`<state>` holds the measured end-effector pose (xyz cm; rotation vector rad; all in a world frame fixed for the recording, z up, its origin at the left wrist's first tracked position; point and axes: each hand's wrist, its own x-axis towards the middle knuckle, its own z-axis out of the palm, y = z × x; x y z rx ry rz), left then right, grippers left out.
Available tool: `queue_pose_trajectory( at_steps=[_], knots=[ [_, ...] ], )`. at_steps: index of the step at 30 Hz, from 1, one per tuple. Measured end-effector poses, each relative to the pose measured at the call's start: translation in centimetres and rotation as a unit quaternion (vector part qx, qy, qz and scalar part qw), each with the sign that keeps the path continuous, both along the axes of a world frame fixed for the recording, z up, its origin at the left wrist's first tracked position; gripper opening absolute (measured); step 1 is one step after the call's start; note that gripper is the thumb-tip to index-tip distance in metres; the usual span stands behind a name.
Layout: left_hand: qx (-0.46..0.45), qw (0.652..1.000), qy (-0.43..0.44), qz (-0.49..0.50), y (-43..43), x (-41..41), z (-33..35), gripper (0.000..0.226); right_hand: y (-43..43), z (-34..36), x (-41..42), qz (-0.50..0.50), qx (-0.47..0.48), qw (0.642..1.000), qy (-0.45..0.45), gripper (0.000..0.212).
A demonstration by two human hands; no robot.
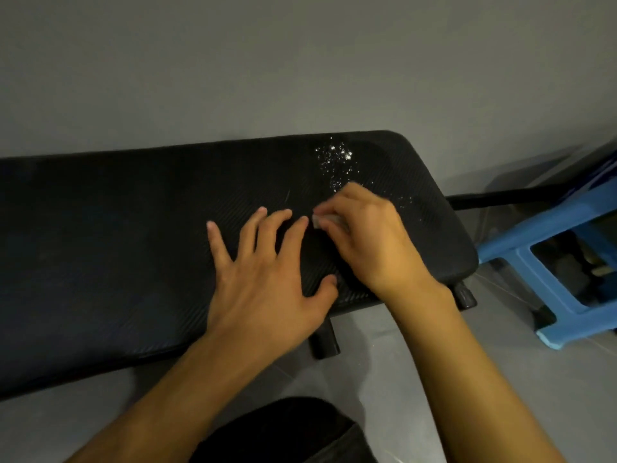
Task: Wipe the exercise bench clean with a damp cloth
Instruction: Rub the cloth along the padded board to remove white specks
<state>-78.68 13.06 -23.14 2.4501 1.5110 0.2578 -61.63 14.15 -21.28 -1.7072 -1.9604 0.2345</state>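
The worktop [117, 245] in front of you is the black padded top of an exercise bench, ribbed with fine diagonal lines, and it runs from the left edge of the view to a rounded end on the right. It stands close against a plain grey wall [300, 61], on a pale grey floor [384, 362]. Two black legs [324, 342] show under its near edge, and one black bar [500, 197] runs off behind its right end.

One patch of white specks [334, 158] lies near the far right end of the pad, with a thinner scatter trailing towards the right edge.

You have one cloth [325, 221], a small pale wad lying on the pad between your two hands, only its left tip showing. Your right hand [370, 238] is curled over it and grips it against the pad, just this side of the specks. Your left hand [267, 289] lies flat on the pad beside it, fingers straight and spread, holding nothing.

One blue plastic stool [567, 222] stands on the floor just beyond the right end. One dark-clothed knee [283, 429] shows at the bottom of the view.
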Motion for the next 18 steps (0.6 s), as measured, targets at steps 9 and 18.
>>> queue_pose_trajectory(
  at_steps=[9, 18],
  knots=[
    [-0.057, 0.998, 0.017, 0.022, 2.9, 1.3, 1.0, 0.087, -2.2, 1.0, 1.2, 0.05, -0.061, 0.997, 0.018, 0.015],
    [-0.037, 0.998, 0.005, 0.045, 3.5, 1.8, 0.4, 0.068, 3.5, -0.3, 2.4, 0.05, -0.006, 0.999, 0.001, 0.015]
  ],
)
